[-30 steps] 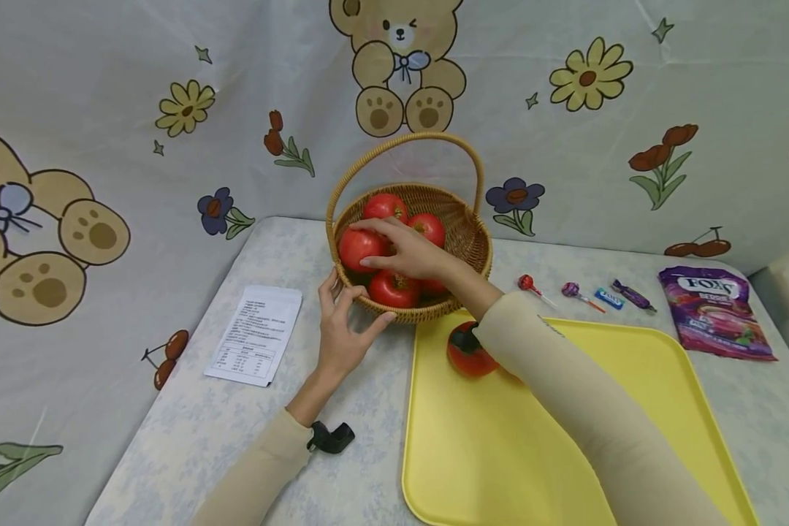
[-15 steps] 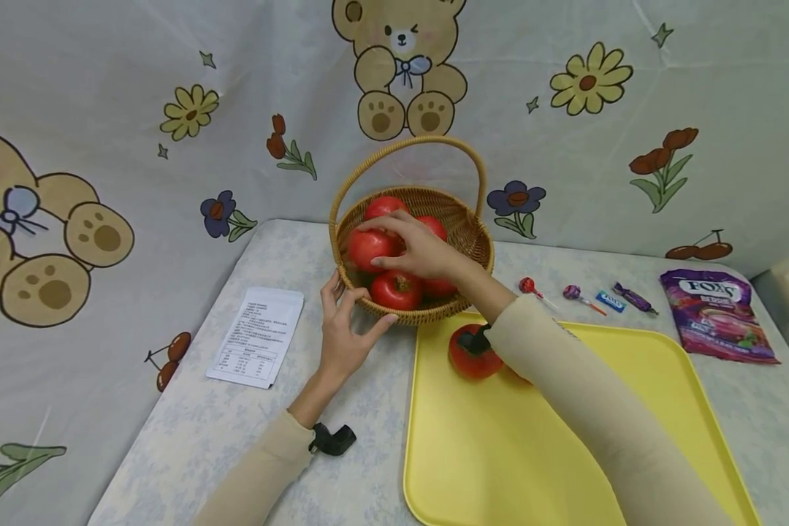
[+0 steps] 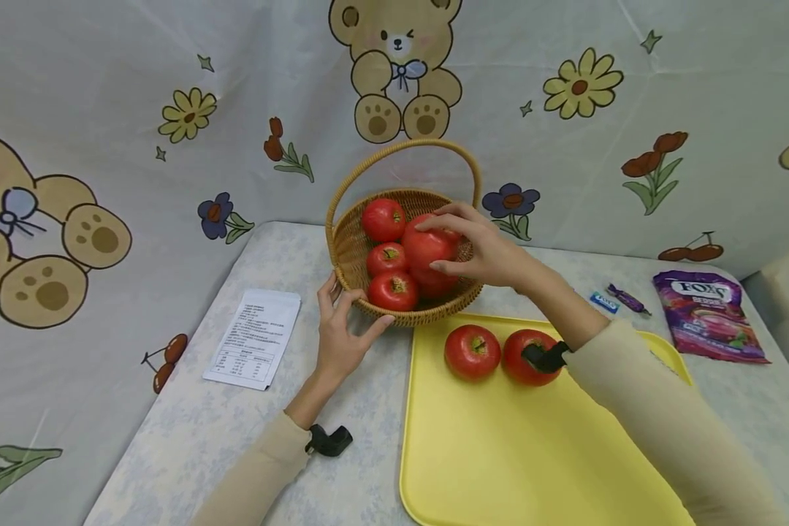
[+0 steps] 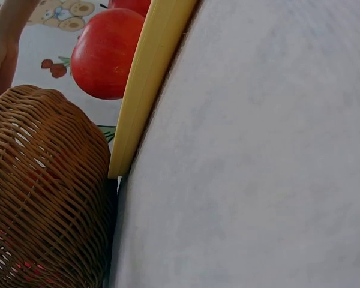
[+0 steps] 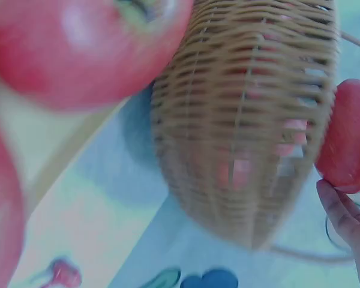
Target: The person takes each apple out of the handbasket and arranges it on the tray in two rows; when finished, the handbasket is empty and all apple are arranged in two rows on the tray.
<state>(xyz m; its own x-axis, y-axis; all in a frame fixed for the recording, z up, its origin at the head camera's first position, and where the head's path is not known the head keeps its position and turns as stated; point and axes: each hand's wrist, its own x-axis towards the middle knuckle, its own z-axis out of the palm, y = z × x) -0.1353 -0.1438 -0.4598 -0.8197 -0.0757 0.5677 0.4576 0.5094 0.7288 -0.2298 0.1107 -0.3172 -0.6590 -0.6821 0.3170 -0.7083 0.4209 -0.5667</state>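
Note:
My right hand [image 3: 489,252] grips a red apple [image 3: 427,252] between thumb and fingers over the right part of a wicker basket [image 3: 427,316]. In the right wrist view that apple [image 5: 351,135] shows beyond the basket's rim, with fingertips against its underside. Several other apples [image 3: 383,219] lie in the basket, some partly hidden behind the held one. My left hand [image 3: 342,340] holds the basket's front left rim, fingers at the side and thumb along the front. The left wrist view shows the woven wall [image 4: 48,192] close up, but not the left hand.
Two apples [image 3: 472,352] sit on a yellow tray [image 3: 500,453] in front of the basket. A printed white packet [image 3: 253,338] lies to the left. Small wrapped candies [image 3: 627,299] and a purple candy bag [image 3: 710,315] lie at the right. A patterned cloth hangs behind.
My right hand has carried the apple from the basket's left side to its right, uncovering another apple beneath. Both tray apples now show clear of the sleeve. My left hand stays at the rim.

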